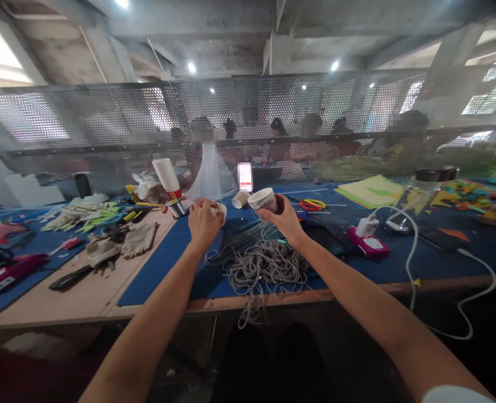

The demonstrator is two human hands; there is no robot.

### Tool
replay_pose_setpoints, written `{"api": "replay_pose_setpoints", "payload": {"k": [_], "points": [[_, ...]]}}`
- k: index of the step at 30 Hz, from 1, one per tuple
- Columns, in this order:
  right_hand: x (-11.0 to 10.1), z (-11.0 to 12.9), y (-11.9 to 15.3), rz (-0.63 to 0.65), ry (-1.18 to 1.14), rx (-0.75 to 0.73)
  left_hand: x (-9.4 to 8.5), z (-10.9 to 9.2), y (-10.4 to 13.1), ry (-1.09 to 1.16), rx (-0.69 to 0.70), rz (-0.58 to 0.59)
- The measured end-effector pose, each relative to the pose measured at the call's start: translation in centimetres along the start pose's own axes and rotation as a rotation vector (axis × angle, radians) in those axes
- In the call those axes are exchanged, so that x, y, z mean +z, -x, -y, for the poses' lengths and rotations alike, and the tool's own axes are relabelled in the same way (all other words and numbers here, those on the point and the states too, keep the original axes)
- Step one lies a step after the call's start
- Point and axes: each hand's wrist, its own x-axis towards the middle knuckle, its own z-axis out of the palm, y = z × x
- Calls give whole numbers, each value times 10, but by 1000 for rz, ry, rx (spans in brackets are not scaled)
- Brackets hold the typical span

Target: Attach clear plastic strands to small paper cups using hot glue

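Cord (268, 266) lies heaped at the near edge of a table (88, 302), loose strands drooping over the side, just nearer than both hands. Beyond it, a right hand (285, 219) grips a cup (261, 197), fingers and thumb closed on its side; the cup's long axis slopes from the palm up and leftward, its white round end tipped toward the left hand (204, 221). Across a gap, that hand curls its fingers at a white piece (221, 212), mostly hidden; whether it is gripped cannot be told. The held cup thus lies to the right of the left fingers. Between the hands, slightly beyond, a tube (240, 200) rests on its side, beneath a mesh screen (126, 120) farther back.
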Motion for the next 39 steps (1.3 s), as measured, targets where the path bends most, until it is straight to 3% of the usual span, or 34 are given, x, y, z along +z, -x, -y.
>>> {"api": "replay_pose_setpoints", "payload": {"k": [4, 6, 8, 10, 11, 13, 16, 20, 22, 31, 39], "points": [[0, 1, 3, 1, 122, -83, -8, -10, 1, 91, 41, -147], [1, 3, 5, -11, 162, -110, -11, -19, 3, 250, 89, -145], [2, 4, 6, -24, 200, -141, -13, -30, 9, 544, 124, -35], [3, 1, 7, -30, 236, -172, -12, -42, 16, 844, 132, 179], [3, -1, 7, -32, 252, -185, -11, -48, 19, 953, 133, 273], [3, -5, 6, -43, 282, -206, -7, -56, 26, 1076, 103, 352], [3, -8, 7, -46, 339, -226, 2, -58, 30, 1161, -27, 389], [4, -2, 11, 1, 401, -260, 9, -52, 30, 1317, -168, 525], [4, 1, 13, 37, 398, -268, 10, -51, 29, 1368, -200, 515], [5, 5, 15, 93, 326, -190, 3, -54, 28, 1358, -187, 431], [5, 7, 15, 52, 346, -204, 1, -52, 26, 1371, -124, 491]]}}
